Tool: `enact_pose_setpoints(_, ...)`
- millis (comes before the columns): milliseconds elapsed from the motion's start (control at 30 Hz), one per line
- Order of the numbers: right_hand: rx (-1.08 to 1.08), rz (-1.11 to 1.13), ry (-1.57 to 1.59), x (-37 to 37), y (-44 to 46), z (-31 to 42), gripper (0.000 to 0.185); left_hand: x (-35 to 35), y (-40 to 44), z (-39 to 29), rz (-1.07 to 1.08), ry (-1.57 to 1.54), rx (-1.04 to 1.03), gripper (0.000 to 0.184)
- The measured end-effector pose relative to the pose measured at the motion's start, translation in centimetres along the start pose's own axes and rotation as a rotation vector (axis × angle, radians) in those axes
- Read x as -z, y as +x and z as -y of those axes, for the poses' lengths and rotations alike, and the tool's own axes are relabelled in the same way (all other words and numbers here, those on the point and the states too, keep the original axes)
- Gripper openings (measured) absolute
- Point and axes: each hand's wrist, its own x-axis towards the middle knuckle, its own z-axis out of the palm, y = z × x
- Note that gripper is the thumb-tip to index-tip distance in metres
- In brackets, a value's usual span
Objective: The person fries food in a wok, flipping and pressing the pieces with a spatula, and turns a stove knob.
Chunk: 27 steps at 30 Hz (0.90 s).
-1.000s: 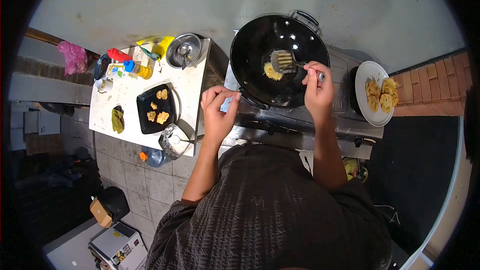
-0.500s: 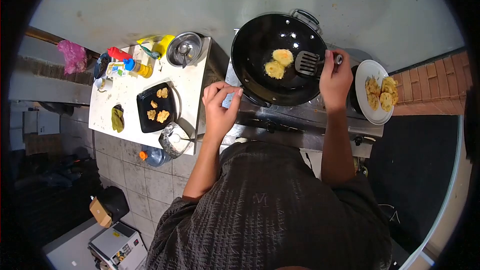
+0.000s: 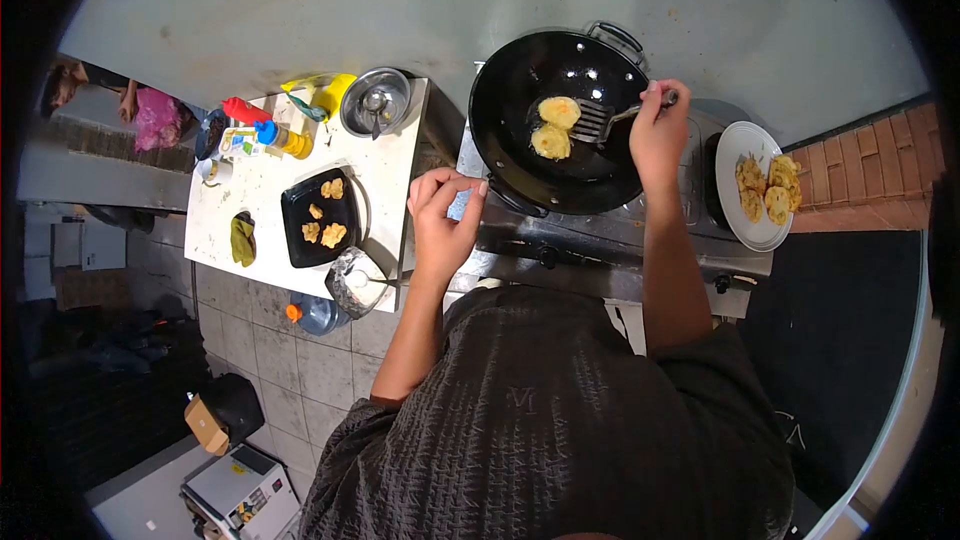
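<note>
My right hand (image 3: 659, 147) is closed around the handle of a slotted spatula (image 3: 593, 123) over the black wok (image 3: 500, 90). The spatula's slotted head is at the right edge of two golden fritters (image 3: 555, 127), which lie touching each other in the wok. My left hand (image 3: 445, 220) is beside the wok's near-left edge, close to its side handle (image 3: 517, 200). Its fingers are curled and the thumb and index fingertips come together, with nothing visible between them. A white plate (image 3: 735, 225) with several cooked fritters (image 3: 768, 188) stands right of the stove.
On the white table (image 3: 215, 245) at left are a black tray (image 3: 297, 205) with fried pieces, a metal bowl (image 3: 396, 120) with a spoon, sauce bottles (image 3: 290, 142) and a green cloth (image 3: 242, 238). A water jug (image 3: 320, 313) stands below. Another person's hand (image 3: 128, 105) shows at far left.
The spatula head has moved left and down, up against the fritters, and the upper fritter has shifted slightly left. My left hand stays beside the wok. Another person has appeared at far left.
</note>
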Motion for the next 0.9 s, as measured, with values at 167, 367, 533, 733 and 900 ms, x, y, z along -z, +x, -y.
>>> enact_pose_setpoints(167,-0.025,-0.044,0.001,0.2,0.9,0.3,0.022,0.2,0.0,0.0,-0.005,0.002,0.007,0.007)
enact_pose_setpoints(367,0.022,0.018,-0.087,-0.4,1.0,0.4,0.023,0.0,0.1,-0.1,0.002,-0.005,0.009,0.007)
enact_pose_setpoints(533,0.039,-0.009,-0.011,-0.8,0.2,0.3,0.023,-0.2,0.2,0.1,-0.004,-0.020,0.003,0.007)
enact_pose_setpoints(733,0.023,0.021,-0.037,-1.0,-0.2,1.0,0.024,-0.4,0.1,0.0,-0.009,-0.015,-0.003,0.007)
enact_pose_setpoints(900,-0.019,0.014,0.010,-1.2,-2.3,1.1,0.023,-0.6,0.0,0.2,-0.009,-0.026,0.013,0.007)
